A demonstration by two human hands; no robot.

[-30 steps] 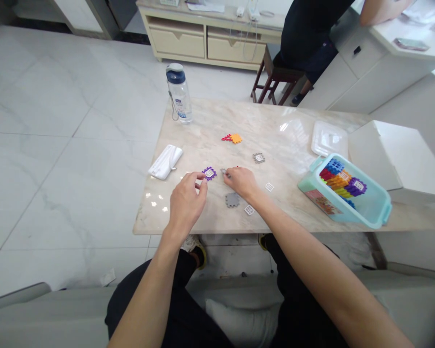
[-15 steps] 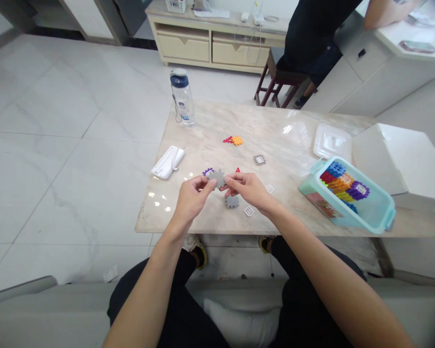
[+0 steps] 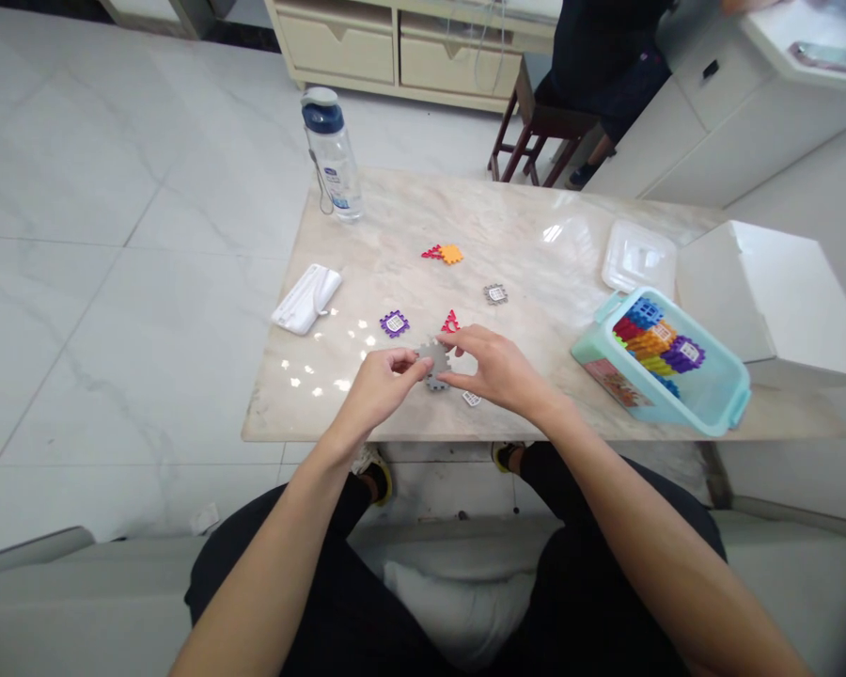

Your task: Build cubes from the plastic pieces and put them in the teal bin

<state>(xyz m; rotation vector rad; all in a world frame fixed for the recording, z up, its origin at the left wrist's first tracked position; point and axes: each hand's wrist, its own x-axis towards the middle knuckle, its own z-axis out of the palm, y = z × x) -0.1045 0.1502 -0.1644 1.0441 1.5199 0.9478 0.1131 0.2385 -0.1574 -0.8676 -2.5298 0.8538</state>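
Note:
My left hand point(image 3: 377, 390) pinches a grey interlocking tile point(image 3: 433, 354) between thumb and fingers. Thumb and index finger of my right hand point(image 3: 504, 371) span the right side of that same tile, gripping its edges. Partly covered below it lies another grey piece point(image 3: 437, 384) on the table. A white window piece point(image 3: 472, 399) rests near my right hand, half hidden. Just beyond the hands are a red triangular piece point(image 3: 450, 321) and a purple tile point(image 3: 395, 324) with a white window insert. Farther off lie a grey frame tile point(image 3: 495, 294) and an orange tile point(image 3: 451, 254) joined to a red triangle.
On the marble table point(image 3: 367, 414) stand a water bottle point(image 3: 338, 169) and a white packet point(image 3: 306, 299) at left. To the right are a teal bin point(image 3: 719, 395) of coloured tiles, a clear lid point(image 3: 639, 257) and a white box point(image 3: 804, 291). A person sits on a stool beyond.
The view has tilted down slightly. My hands have shifted away from the purple tile, which now shows fully. My right thumb and index finger have spread wider around the grey tile.

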